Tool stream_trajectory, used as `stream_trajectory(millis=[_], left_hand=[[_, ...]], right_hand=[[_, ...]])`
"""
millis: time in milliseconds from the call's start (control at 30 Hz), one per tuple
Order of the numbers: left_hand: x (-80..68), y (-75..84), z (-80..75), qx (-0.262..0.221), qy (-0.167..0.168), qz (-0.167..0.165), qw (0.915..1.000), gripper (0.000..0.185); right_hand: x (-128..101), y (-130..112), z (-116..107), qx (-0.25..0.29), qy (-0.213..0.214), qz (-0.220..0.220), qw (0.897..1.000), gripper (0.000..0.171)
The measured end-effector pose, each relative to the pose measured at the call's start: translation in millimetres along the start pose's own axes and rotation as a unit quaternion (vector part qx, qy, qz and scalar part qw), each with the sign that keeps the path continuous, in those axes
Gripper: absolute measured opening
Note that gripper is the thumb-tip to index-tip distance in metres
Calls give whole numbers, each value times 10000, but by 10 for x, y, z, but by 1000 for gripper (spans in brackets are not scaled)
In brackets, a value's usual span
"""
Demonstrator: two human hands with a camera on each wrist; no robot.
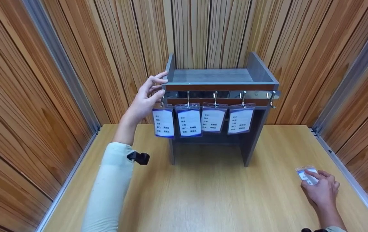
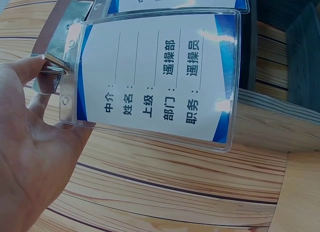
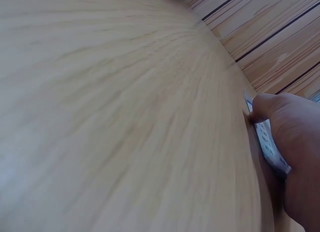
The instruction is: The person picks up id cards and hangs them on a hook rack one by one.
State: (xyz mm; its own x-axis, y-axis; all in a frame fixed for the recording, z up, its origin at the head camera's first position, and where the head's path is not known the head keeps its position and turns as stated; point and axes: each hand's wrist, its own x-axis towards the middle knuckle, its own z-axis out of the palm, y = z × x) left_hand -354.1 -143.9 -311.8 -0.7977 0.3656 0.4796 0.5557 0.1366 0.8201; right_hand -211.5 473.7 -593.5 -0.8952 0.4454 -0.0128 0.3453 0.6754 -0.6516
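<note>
Four badges hang from the hooks; a fifth lies under the right hand (image 1: pixel 322 190).
The left hand (image 1: pixel 145 100), fingers loose and nearly straight, touches the clip of the first badge (image 1: pixel 163 123) and the rack (image 1: pixel 219 85) beside it, gripping nothing. The right hand's fingers press on the loose badge (image 1: pixel 305 175) lying on the surface (image 1: pixel 209 193). I think it is best to pinch this badge by its clip, and aim for the free hook (image 1: pixel 271 98), well away from both hands.

The right hand (image 3: pixel 295 162) filled the lower right corner, a fingertip (image 3: pixel 262 108) pressed onto a badge card (image 3: pixel 267 142) lying flat on the pale wooden table (image 3: pixel 115 122). The card showed edge-on, its print blurred. Striped wooden wall panels (image 3: pixel 270 37) rose beyond the table
</note>
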Motion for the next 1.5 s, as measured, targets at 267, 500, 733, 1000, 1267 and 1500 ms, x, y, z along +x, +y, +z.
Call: stream_trajectory(millis=[267,500,733,1000,1267,1500], left_hand=[[-20,-14,10,-48,-24,-56,10000,33],[-8,-4,-1,-38,8,-26,10000,31],[-24,-8,-3,-24,13,-109,9999,33],[-10,4,-16,-3,34,-41,10000,31],[-5,31,-9,-42,21,6,10000,31],[-10,8,-7,35,56,14,10000,30]], right_hand=[[-42,42,41,-62,311,-26,9995,70],[-13,16,16,71,254,145,9995,71],[-5,-19,15,328,337,398,9981,72],[-32,-73,45,559,246,288,9977,71],[-113,-204,125,900,581,-301,9938,65],[-122,-310,132,951,237,-40,9952,73]])
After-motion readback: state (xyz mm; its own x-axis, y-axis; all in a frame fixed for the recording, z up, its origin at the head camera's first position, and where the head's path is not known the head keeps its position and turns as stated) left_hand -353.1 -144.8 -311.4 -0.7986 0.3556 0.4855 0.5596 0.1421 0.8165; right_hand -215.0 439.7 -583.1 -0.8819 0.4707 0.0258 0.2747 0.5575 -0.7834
